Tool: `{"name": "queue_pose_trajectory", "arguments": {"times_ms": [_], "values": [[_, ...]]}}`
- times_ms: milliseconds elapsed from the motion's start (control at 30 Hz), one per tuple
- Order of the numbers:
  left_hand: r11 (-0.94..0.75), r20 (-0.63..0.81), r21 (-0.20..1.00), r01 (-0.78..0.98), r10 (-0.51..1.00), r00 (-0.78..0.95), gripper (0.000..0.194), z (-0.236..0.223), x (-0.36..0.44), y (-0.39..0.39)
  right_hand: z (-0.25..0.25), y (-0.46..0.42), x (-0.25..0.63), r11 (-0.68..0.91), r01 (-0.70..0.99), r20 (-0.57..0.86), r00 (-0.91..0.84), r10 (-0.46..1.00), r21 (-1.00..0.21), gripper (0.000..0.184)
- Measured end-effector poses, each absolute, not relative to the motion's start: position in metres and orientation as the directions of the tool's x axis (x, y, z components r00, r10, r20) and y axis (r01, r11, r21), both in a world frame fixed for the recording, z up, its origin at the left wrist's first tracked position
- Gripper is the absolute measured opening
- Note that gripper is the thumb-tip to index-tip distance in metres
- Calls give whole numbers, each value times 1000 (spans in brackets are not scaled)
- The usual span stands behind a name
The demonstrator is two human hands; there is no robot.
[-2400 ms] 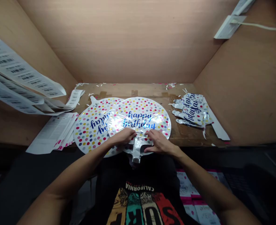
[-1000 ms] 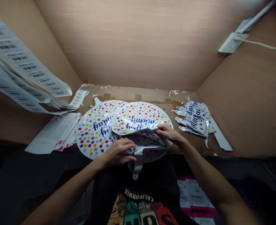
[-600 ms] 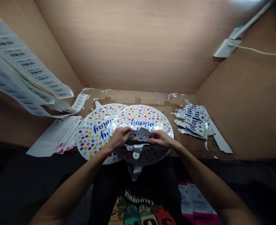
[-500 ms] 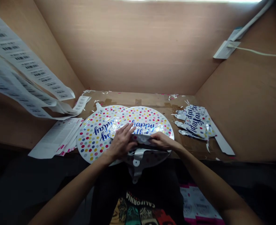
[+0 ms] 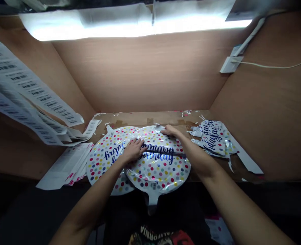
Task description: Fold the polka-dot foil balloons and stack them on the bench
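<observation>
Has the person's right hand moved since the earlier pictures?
Yes: the right hand has moved forward, toward the wooden back wall, and now rests on the far edge of the foil balloon.

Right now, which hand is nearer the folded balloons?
Right. The right hand rests on the top balloon's far edge, left of the folded balloons; the left hand is farther.
</observation>
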State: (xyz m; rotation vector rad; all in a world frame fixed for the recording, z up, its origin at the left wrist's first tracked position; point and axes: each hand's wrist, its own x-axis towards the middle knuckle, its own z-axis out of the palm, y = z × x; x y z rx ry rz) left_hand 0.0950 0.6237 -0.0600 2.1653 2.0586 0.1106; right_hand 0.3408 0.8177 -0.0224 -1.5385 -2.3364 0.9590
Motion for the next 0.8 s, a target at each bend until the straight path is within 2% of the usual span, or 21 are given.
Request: {"name": "queue_pose_trajectory", "arguments": {"times_ms": [67,133,200,300,433,533,667,733,800], "values": [[-1,-99,162,987,995,17,67,-76,83,632,-39,820,369,149,781,-306,-402,863,-606,40],[14,-62,155,988,998,-5,69,-92,76,635,-58,816,403,76,782,-362,-369,856,-618,41],[16,-17,135,991,1000,-14,71,-103,75,636,-76,804,429,76,807,-322,-318,892,-586,38],[34,57,114,993,998,-41,74,-111,81,639,-93,779,435,84,877,-189,-194,963,-473,38],[75,97,129,989,991,-88,78,-114,87,641,-87,773,422,132,966,-15,-139,990,-224,44],[115,67,147,982,990,-126,82,-113,84,641,-68,780,442,88,994,51,-85,995,-58,46],[184,-62,206,961,983,-175,81,-99,75,649,-60,751,494,91,995,75,-93,993,34,43],[208,-132,236,949,975,-181,81,-85,79,655,-68,718,513,122,989,77,-129,989,80,43],[180,-142,229,957,978,-150,87,-71,92,663,-83,684,523,136,986,75,-143,987,94,44]]}}
